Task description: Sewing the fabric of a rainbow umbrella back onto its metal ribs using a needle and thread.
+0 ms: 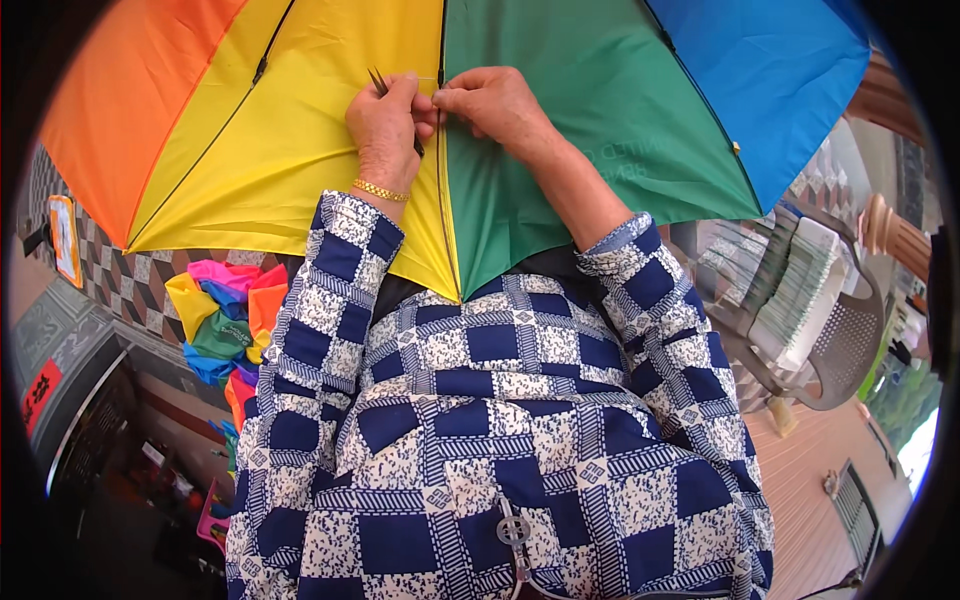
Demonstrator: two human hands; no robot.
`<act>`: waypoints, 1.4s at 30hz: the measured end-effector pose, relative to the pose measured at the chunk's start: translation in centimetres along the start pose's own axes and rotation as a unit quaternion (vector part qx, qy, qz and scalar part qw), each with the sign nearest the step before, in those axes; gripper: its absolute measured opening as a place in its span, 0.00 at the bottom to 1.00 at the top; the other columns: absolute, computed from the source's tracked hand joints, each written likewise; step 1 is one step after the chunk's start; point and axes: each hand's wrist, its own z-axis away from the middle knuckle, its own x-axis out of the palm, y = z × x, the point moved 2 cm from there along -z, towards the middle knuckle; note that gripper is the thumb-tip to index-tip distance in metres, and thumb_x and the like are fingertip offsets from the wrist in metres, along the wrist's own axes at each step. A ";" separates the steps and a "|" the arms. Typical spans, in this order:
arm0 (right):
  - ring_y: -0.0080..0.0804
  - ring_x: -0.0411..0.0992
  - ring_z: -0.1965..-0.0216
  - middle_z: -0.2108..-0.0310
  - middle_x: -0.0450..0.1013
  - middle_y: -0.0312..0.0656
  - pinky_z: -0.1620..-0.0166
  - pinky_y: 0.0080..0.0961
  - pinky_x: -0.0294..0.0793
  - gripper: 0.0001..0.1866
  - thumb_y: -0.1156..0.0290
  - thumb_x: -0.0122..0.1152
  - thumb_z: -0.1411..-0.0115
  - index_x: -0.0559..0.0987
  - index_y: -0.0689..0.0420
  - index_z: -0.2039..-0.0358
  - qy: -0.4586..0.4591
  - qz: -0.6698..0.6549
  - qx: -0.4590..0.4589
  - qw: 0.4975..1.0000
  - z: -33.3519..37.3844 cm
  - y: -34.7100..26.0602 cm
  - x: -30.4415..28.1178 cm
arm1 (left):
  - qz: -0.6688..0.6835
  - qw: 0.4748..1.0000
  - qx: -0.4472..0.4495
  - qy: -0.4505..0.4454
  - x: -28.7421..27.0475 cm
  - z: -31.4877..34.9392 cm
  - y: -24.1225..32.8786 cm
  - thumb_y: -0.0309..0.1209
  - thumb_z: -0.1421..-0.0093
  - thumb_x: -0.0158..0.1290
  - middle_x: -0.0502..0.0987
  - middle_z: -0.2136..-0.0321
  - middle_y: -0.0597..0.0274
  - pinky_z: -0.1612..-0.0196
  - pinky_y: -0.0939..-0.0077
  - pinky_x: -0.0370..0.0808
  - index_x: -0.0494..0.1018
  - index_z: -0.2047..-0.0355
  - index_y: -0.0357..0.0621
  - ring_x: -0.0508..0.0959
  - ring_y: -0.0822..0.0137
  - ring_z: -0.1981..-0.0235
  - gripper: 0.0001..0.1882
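Checkered shirt (480, 425) | left hand (386, 122) gripping pointed tool (377, 83) | right hand (500, 105) pinched closed at umbrella rib (442, 50)

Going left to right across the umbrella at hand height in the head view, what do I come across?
Orange umbrella panel, slanting black rib, left hand, right hand, blue umbrella panel.

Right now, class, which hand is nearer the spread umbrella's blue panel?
Right. The right hand is over the adjoining green panel; the left hand is farther from the blue panel, over the yellow panel.
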 end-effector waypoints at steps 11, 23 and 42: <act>0.17 0.63 0.85 0.84 0.70 0.35 0.81 0.17 0.62 0.10 0.67 0.60 0.52 0.79 0.62 0.77 0.003 -0.116 0.033 0.993 -0.1 0.8 0.7 | 0.055 0.998 0.010 0.034 0.2 0.7 0.1 0.29 0.43 0.50 0.69 0.86 0.64 0.89 0.82 0.65 0.66 0.75 0.39 0.70 0.72 0.90 0.07; 0.15 0.61 0.84 0.85 0.68 0.31 0.80 0.14 0.60 0.09 0.68 0.57 0.48 0.77 0.61 0.78 -0.004 -0.119 0.002 0.993 0.5 0.1 1.2 | 0.127 0.990 0.017 0.058 0.5 0.6 -0.6 0.28 0.46 0.52 0.67 0.87 0.66 0.87 0.82 0.63 0.66 0.77 0.41 0.67 0.74 0.90 0.07; 0.13 0.59 0.86 0.85 0.67 0.29 0.83 0.12 0.55 0.08 0.70 0.56 0.46 0.77 0.59 0.78 0.016 -0.113 0.012 0.993 0.1 0.4 1.3 | 0.071 0.992 0.062 0.089 0.9 -0.8 -2.3 0.28 0.47 0.49 0.69 0.91 0.64 0.86 0.76 0.67 0.68 0.85 0.36 0.70 0.73 0.90 0.12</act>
